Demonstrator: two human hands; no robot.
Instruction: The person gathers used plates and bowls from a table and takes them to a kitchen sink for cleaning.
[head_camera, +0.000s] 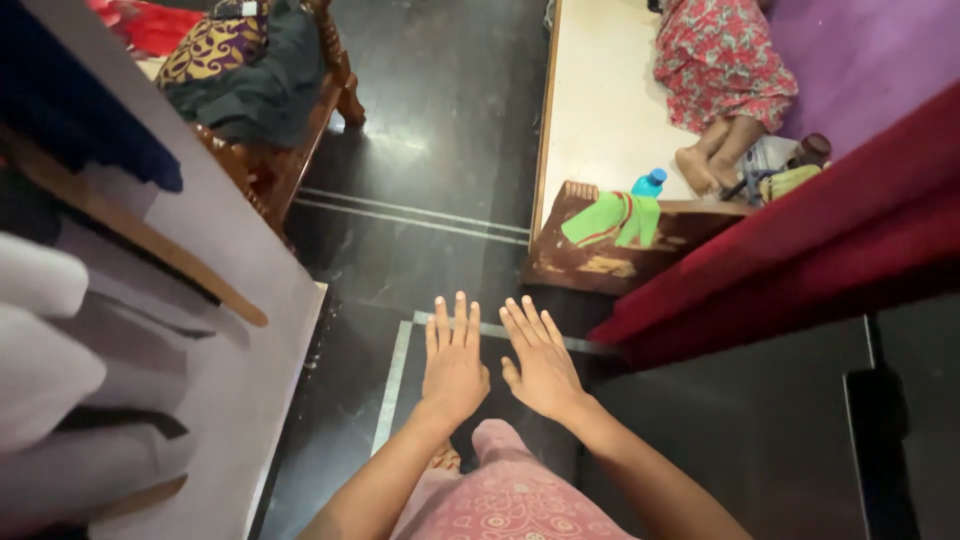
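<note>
- A dark polished floor (440, 150) is seen below, with pale inlaid lines; it is judged hard and slippery, nothing to be gripped there.
- A deep red fabric (800, 250) is draped at the right, just beside the right hand; it is judged soft, limp and fairly heavy, best gathered at its lower edge in a full fist rather than pinched.
- Shelves with folded pale and dark clothes (60, 350) are seen at the left, well apart from the left hand; the stacks are judged soft, light and floppy, best supported from underneath.
- A wooden chair piled with clothes (260, 80) stands at upper left, far from both hands.
- Another person's legs in a red floral garment (720, 70) rest on a pale bed surface at upper right.
- The left hand (455, 365) is held flat, fingers straight and together, palm down, nothing held.
- The right hand (540, 365) is likewise spread flat over the floor, empty, touching nothing.
</note>
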